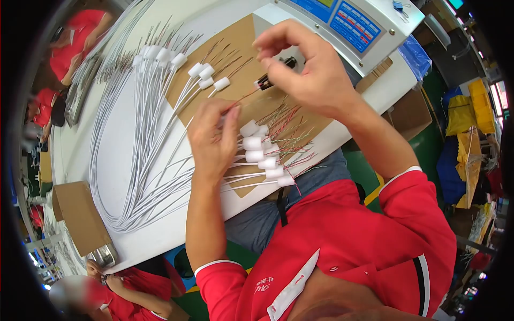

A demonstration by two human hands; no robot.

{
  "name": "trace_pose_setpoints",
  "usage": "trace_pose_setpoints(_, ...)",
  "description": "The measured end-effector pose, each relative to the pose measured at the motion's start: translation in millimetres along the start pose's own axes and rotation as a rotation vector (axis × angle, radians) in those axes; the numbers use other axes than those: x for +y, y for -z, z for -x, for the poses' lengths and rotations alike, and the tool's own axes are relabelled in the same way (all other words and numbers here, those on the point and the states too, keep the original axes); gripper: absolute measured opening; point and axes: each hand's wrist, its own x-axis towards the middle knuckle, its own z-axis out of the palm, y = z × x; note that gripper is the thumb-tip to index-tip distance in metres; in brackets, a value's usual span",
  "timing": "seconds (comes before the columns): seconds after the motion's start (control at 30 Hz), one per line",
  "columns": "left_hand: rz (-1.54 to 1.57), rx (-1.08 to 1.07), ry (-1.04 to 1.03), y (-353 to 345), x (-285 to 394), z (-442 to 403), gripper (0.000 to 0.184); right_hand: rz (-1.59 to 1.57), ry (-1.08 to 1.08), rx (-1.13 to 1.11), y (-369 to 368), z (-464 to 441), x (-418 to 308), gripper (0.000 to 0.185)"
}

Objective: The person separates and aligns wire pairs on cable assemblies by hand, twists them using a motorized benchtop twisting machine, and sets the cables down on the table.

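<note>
My left hand [214,134] is closed, thumb and fingers pinching a thin reddish twisted wire [246,97]. That wire runs up to the tip of a small black device [265,82]. Over the device, my right hand [308,69] is curved, with a gap between thumb and fingers and nothing visible in it. White cables with white foam-like sleeves [253,143] and multicoloured twisted wire ends lie just right of my left hand. More sleeved cables [206,71] lie above it on brown cardboard [241,45]. My right hand partly hides the device.
A machine with a blue keypad [356,27] stands at the table's upper right. A large looped cable bundle [134,160] covers the left side of the white table [144,243]. A cardboard piece [83,216] stands at the lower-left edge. Co-workers in red [136,291] are at the left.
</note>
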Motion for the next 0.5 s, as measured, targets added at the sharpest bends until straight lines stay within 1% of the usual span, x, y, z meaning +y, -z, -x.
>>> trace_pose_setpoints(0.07, 0.017, 0.045, 0.063, 2, 2, 0, 0.005, 0.385, 0.195, -0.185, 18, -2, -1, 0.021)
trace_pose_setpoints(0.13, 0.036, 0.088, 0.132, 2, 5, 1, 0.003, 0.665, 0.310, -0.325, 27, -4, 5, 0.024)
trace_pose_setpoints(0.17, 0.031, 0.064, 0.162, 2, 7, 1, 0.004, 0.802, 0.369, -0.399, 31, -6, 8, 0.025)
trace_pose_setpoints(0.2, 0.023, 0.041, 0.194, 2, 9, 1, 0.005, 0.911, 0.404, -0.470, 33, -8, 14, 0.020)
trace_pose_setpoints(0.23, 0.015, 0.018, 0.226, 2, 10, 0, 0.005, 0.970, 0.398, -0.519, 34, -10, 16, 0.021)
trace_pose_setpoints(0.3, 0.107, 0.020, 0.318, -4, 5, 3, 0.009, 1.083, 0.384, -0.620, 32, -14, 20, 0.023)
trace_pose_setpoints(0.4, 0.216, 0.017, 0.443, -10, 1, 8, 0.012, 1.087, 0.408, -0.679, 27, -20, 34, 0.013)
trace_pose_setpoints(0.5, 0.260, 0.023, 0.515, -12, 2, 7, 0.016, 1.063, 0.476, -0.714, 27, -22, 32, 0.011)
